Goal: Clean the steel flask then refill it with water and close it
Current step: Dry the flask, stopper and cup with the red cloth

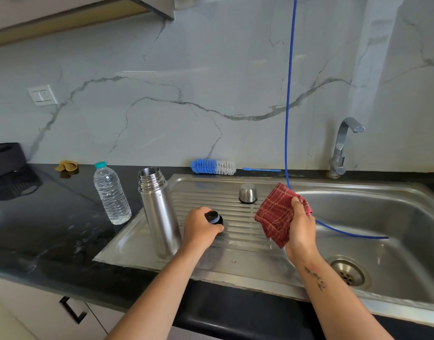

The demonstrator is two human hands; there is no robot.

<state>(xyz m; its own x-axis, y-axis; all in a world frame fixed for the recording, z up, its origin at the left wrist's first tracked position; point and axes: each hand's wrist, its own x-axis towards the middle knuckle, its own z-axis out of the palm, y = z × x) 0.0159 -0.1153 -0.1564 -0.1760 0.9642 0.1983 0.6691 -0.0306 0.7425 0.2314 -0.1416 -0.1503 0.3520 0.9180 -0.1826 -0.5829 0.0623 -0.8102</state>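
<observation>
I note the sink (358, 217) drainboard carries the open flask (159, 212), upright at its left edge, presumably draining. My right hand (300, 231) grips a cloth (277, 214), likely for drying. My left hand (201, 227) grips the stopper (213, 217) on the drainboard.

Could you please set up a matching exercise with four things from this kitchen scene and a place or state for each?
Things:
1. flask
2. red cloth
3. bottle brush
4. black stopper

Places or states:
A. lies on the counter against the wall, behind the sink
B. held in the left hand over the ribbed draining board
C. stands upright and open at the draining board's left end
D. held in the right hand

Pairs: 1-C, 2-D, 3-A, 4-B
</observation>
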